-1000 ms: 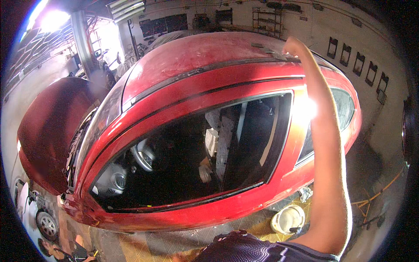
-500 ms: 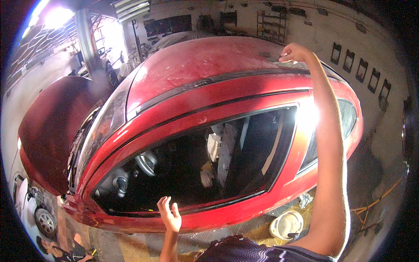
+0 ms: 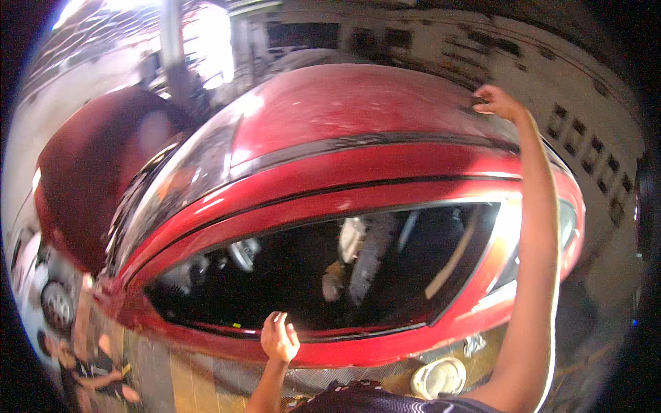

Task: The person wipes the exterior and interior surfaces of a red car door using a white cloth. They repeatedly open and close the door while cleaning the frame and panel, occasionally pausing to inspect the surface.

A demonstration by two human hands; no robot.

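A red car [image 3: 330, 160] with a dusty, dull roof [image 3: 358, 100] fills the middle of the view. My right arm reaches over its side to the rear part of the roof. There my right hand [image 3: 497, 103] is closed, fingers bent together around a small dark thing I cannot make out. My left hand [image 3: 279, 337] is at the lower edge of the side window [image 3: 303, 275], fingers loosely bent and a little apart, with nothing visible in it. Whether it touches the door is unclear.
A white bucket [image 3: 438, 378] stands on the floor grating beside the car, near a crumpled pale rag [image 3: 474, 344]. Another person [image 3: 96, 375] is low at the far left, by a car wheel [image 3: 56, 305]. A dark red hood [image 3: 103, 179] stands raised at the left.
The view has shifted, so the car sits farther right, with some blur. My right hand stays over the rear roof. My left hand's fingers have drawn closer together.
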